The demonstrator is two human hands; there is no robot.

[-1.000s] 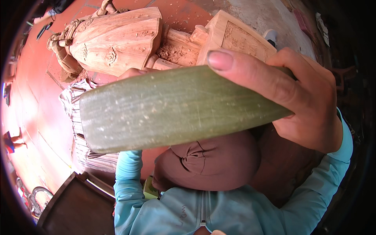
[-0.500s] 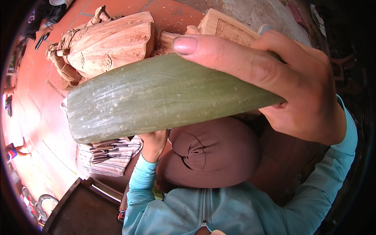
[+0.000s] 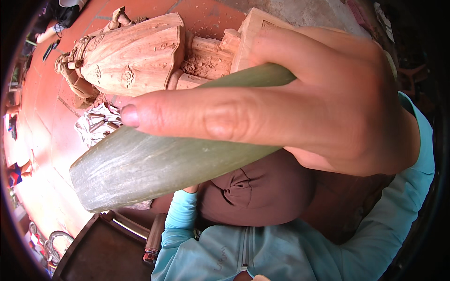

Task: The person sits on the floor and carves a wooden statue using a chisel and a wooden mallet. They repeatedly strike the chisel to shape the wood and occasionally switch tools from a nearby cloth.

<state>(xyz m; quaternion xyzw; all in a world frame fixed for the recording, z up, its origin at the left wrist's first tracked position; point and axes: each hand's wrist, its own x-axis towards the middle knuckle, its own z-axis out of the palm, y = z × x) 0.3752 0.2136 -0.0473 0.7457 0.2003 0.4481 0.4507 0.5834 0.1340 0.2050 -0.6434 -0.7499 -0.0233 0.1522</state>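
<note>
A long, tapered green piece (image 3: 178, 161) slants across the middle of the view, gripped in the right hand (image 3: 328, 103), with one digit stretched along it. Its broad, blunt end points to the lower left, with slightly rounded corners; it narrows toward the upper right, where the grip hides its tip. The surface is smooth, dull olive, paling to grey at the broad end, with light streaks.
</note>
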